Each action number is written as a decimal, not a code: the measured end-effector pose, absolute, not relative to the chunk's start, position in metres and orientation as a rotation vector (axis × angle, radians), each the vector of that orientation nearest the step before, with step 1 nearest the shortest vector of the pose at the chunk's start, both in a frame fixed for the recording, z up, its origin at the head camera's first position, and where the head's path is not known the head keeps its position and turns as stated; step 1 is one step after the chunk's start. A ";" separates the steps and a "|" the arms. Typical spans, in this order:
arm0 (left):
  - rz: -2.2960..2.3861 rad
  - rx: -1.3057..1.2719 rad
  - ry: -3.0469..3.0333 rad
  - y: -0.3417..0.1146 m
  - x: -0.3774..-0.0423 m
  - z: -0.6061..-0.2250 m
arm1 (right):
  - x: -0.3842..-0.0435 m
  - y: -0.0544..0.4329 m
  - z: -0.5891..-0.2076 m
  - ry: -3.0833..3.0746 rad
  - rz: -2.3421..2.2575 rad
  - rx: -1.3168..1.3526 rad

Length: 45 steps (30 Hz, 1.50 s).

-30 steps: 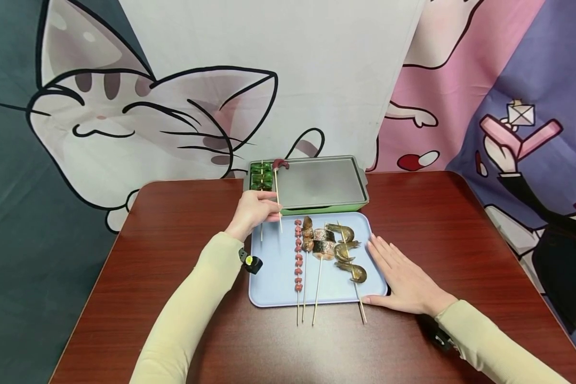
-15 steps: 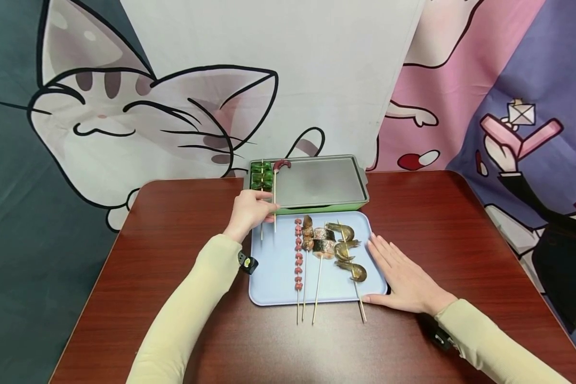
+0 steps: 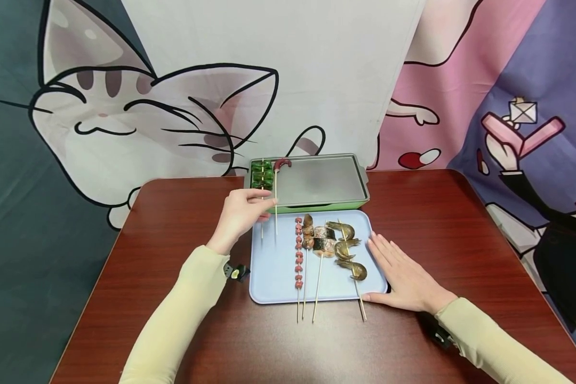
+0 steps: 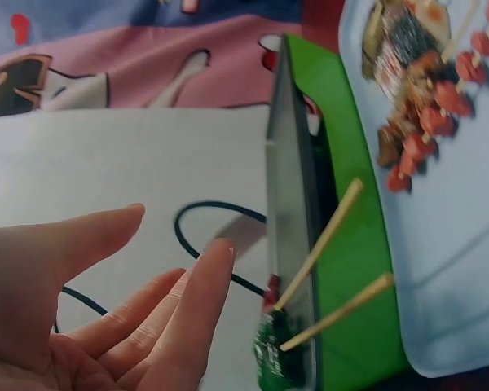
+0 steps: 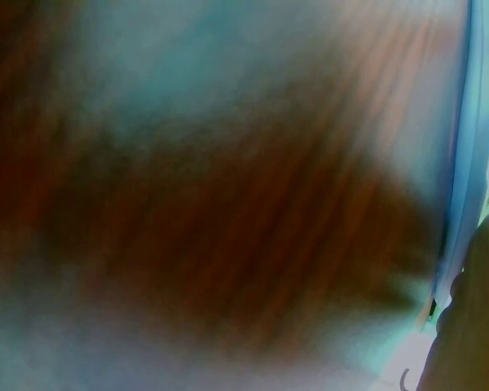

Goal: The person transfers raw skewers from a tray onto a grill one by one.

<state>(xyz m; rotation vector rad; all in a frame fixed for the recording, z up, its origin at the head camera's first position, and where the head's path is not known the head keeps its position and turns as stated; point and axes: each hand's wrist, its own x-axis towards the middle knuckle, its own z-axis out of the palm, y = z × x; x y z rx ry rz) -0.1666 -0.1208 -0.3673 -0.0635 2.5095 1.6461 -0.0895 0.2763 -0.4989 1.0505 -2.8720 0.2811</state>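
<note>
The brown table (image 3: 173, 224) carries the blue tray (image 3: 273, 272) nearest me and, just behind it, the green grill (image 3: 326, 178) with its grey plate; both are where they were a second ago.

My right hand (image 3: 405, 280) hasn't moved: it lies flat, fingers straight, thumb spread, against the tray's right edge. My left hand (image 3: 242, 210) has drawn back a little to the left. Its thumb and fingers are spread apart, pinching nothing; the left wrist view shows the sticks clear of them.

The green pepper skewer (image 3: 262, 176) stays at the grill's left end. Beside it, the red tentacle skewer (image 3: 282, 163) lay slantwise a second ago; now its stick runs nearly alongside the pepper's, ending over the tray.

On the tray, unchanged, are the shrimp skewer (image 3: 357, 271), fish skewer (image 3: 324, 242), brown meat skewer (image 3: 308, 232) and small red-bead skewer (image 3: 298, 255).
</note>
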 end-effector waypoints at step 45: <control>1.668 0.086 2.049 -0.106 -0.051 -0.452 | -0.090 0.275 -0.498 -2.847 0.293 1.054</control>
